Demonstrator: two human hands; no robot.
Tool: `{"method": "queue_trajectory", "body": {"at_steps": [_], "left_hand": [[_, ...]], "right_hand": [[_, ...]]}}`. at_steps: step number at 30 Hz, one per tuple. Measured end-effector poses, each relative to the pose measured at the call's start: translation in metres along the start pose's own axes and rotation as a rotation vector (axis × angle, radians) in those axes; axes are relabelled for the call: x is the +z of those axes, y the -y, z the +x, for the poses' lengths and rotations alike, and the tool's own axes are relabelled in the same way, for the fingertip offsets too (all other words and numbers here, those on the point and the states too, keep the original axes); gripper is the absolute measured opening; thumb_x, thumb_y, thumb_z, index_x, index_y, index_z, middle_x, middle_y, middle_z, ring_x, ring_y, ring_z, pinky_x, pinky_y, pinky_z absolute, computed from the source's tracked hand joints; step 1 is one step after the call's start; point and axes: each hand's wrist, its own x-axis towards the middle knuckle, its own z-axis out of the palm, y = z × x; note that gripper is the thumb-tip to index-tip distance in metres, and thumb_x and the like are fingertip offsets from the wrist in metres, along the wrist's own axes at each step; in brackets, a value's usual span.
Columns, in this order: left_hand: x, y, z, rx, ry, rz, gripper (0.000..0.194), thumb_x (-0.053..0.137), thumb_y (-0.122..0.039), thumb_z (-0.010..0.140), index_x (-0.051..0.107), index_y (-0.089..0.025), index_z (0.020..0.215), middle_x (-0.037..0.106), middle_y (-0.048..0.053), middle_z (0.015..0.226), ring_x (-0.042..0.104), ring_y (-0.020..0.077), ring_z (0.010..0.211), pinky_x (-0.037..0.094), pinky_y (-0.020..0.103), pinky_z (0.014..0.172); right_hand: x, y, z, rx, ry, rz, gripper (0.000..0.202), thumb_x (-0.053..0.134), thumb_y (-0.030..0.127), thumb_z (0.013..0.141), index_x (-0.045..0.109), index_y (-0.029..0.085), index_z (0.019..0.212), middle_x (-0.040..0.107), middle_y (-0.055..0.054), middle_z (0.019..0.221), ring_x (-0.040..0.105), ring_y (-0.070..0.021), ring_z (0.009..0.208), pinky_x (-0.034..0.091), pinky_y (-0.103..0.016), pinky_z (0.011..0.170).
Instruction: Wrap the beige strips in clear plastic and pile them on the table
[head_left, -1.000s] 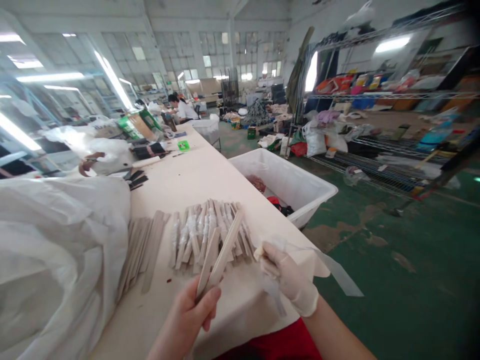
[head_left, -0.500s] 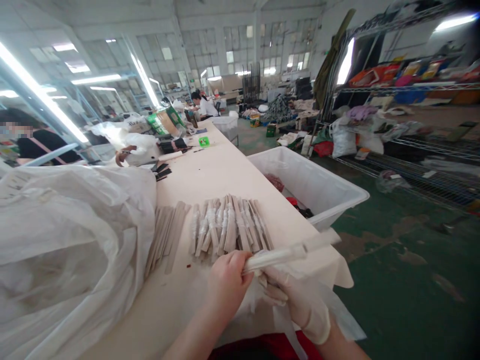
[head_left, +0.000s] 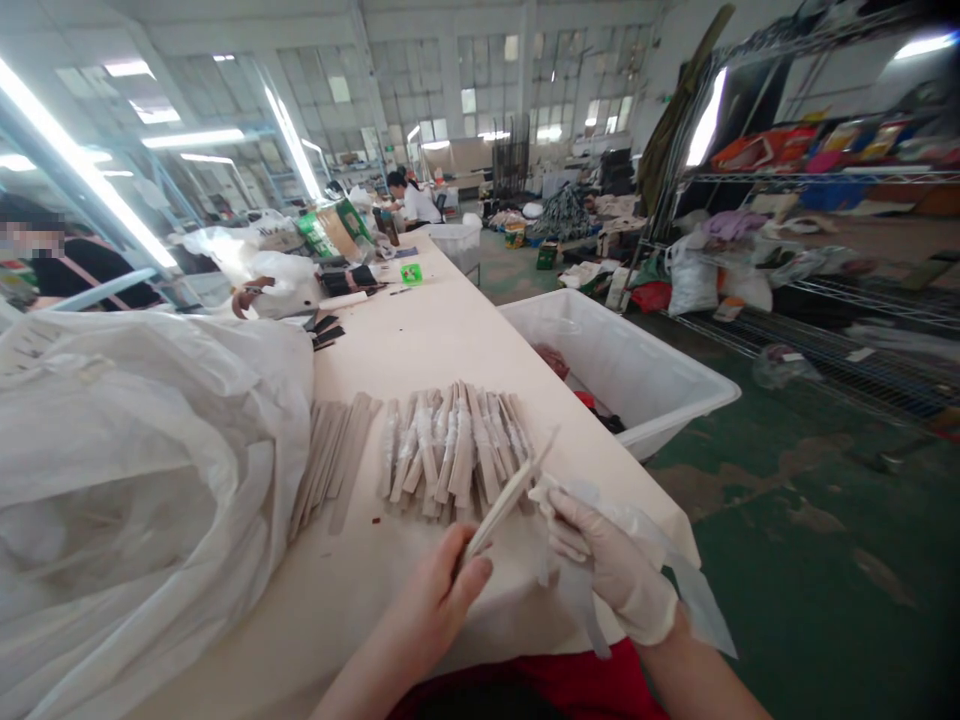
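Note:
My bare left hand (head_left: 442,590) is closed on one end of a slim bundle of pale flat strips (head_left: 510,500), which tilts up and to the right. Just right of the bundle, my right hand (head_left: 619,570) wears a whitish glove. Its fingers are pinched on clear plastic film (head_left: 581,600), and loose lengths of it trail down and past the wrist. Beyond my hands lies a row of beige strip bundles (head_left: 454,450), with clear film around their middles. Loose beige strips (head_left: 334,450) lie to the left of that row, without film.
A large white sack (head_left: 150,450) covers the left of the long table (head_left: 427,340). Against its right edge stands a white plastic bin (head_left: 645,370) with some red and dark items inside. Wire shelves (head_left: 825,300) stand at right. Two people sit farther back.
The strip bundle has swung from pointing right to pointing steeply up and right. My gloved right hand has moved away from my left hand, with the film still in it.

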Motion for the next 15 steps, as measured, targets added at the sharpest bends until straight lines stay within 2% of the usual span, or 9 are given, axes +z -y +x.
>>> {"method": "queue_trajectory", "body": {"at_steps": [3, 6, 9, 12, 15], "left_hand": [[-0.003, 0.023, -0.013, -0.106, 0.015, -0.24, 0.041, 0.027, -0.05, 0.09, 0.047, -0.015, 0.1, 0.04, -0.007, 0.055, 0.034, 0.0075, 0.042, 0.029, 0.02, 0.043], [-0.003, 0.037, -0.025, -0.161, 0.077, -0.354, 0.043, 0.036, -0.057, 0.086, 0.047, -0.016, 0.083, 0.046, -0.006, 0.059, 0.036, 0.0041, 0.039, 0.029, 0.019, 0.044], [-0.003, 0.037, -0.033, -0.219, 0.142, -0.444, 0.045, 0.044, -0.06, 0.082, 0.046, -0.016, 0.073, 0.051, -0.004, 0.061, 0.04, 0.0033, 0.04, 0.031, 0.019, 0.045], [-0.003, 0.03, -0.038, -0.27, 0.221, -0.505, 0.045, 0.046, -0.061, 0.08, 0.046, -0.017, 0.077, 0.052, -0.004, 0.06, 0.04, 0.0039, 0.04, 0.027, 0.018, 0.041], [-0.005, 0.025, -0.038, -0.267, 0.319, -0.506, 0.043, 0.045, -0.059, 0.081, 0.046, -0.017, 0.081, 0.052, -0.005, 0.057, 0.039, 0.0045, 0.039, 0.026, 0.017, 0.039]], "right_hand": [[-0.001, 0.009, 0.006, 0.03, 0.036, 0.026, 0.025, 0.077, 0.033, 0.064, 0.064, 0.012, 0.069, 0.045, 0.006, 0.054, 0.019, 0.0003, 0.036, 0.017, -0.016, 0.034], [-0.003, 0.012, 0.011, 0.035, 0.056, 0.087, 0.027, 0.078, 0.033, 0.065, 0.06, 0.012, 0.065, 0.044, 0.007, 0.054, 0.016, 0.0005, 0.037, 0.015, -0.015, 0.033], [-0.002, 0.011, 0.013, 0.019, 0.076, 0.171, 0.031, 0.078, 0.03, 0.065, 0.053, 0.014, 0.058, 0.04, 0.008, 0.051, 0.016, -0.0005, 0.037, 0.017, -0.015, 0.033], [0.002, 0.01, 0.012, 0.036, 0.074, 0.227, 0.038, 0.08, 0.032, 0.064, 0.047, 0.015, 0.055, 0.038, 0.009, 0.048, 0.015, -0.0004, 0.036, 0.018, -0.014, 0.033], [0.006, 0.009, 0.01, 0.054, -0.061, 0.207, 0.038, 0.083, 0.033, 0.057, 0.05, 0.015, 0.057, 0.043, 0.008, 0.049, 0.022, -0.0003, 0.035, 0.021, -0.013, 0.032]]}}
